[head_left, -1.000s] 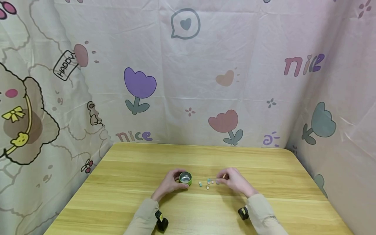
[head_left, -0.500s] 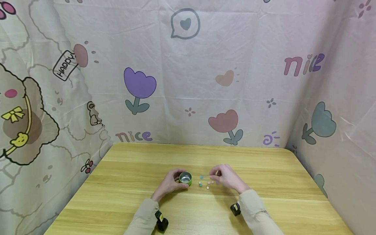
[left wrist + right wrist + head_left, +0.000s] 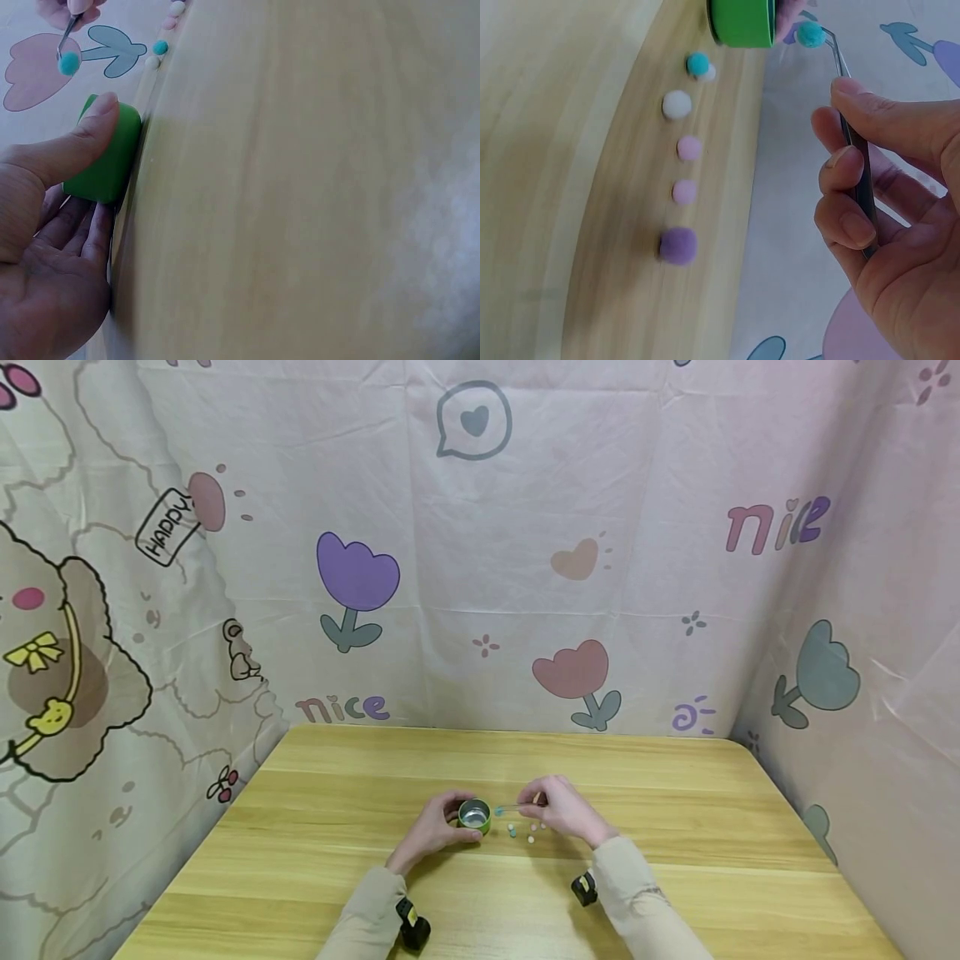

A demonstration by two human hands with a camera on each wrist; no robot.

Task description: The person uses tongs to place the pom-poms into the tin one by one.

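Now my left hand (image 3: 433, 828) grips green tin (image 3: 474, 816), thumb and fingers curled round its wall, tin standing open on table (image 3: 675, 827). Just right of tin rim, teal pompom (image 3: 498, 812) hangs in tips of tweezers (image 3: 516, 808). My right hand (image 3: 564, 810) pinches tweezers, narrow grip. Loose pompoms (image 3: 681, 150) lie in row on table under tweezers. Since earlier frame, right hand has moved left, pompom lifted and nearer tin; left hand unchanged.
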